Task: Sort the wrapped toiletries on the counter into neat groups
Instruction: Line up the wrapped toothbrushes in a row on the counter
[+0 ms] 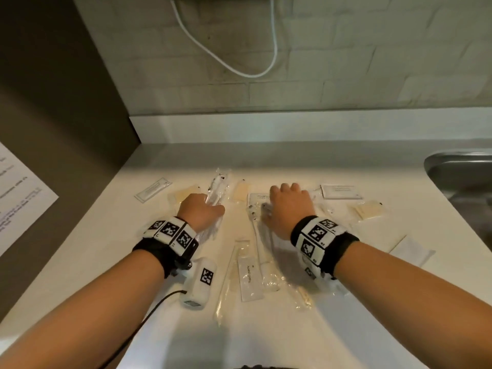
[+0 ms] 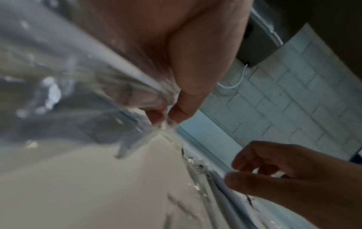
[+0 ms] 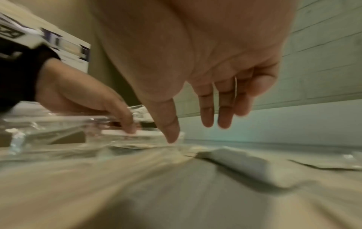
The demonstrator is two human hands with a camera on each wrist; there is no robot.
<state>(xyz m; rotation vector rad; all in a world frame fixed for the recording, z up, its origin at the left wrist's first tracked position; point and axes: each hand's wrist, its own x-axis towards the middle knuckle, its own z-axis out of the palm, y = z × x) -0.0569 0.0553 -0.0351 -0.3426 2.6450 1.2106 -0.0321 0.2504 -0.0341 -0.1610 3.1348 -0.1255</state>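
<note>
Left hand (image 1: 201, 212) clenched round clear packet (image 1: 216, 198), long axis running away toward wall, left of sink (image 1: 460, 177). Right hand (image 1: 288, 209) nearer sink, fingers straight and spread, hovering over toothbrush packet (image 1: 255, 227) lying lengthwise on bench (image 1: 266, 328).

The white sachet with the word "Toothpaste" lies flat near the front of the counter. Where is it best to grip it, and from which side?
Probably by its near short end, from the front. The sachet lies flat and lengthwise toward the person, with a clear-wrapped stick close along its left side and a wrapped toothbrush along its right, so the long edges are crowded. The near end sits on bare counter; a thumb-and-finger pinch suits it.
</note>
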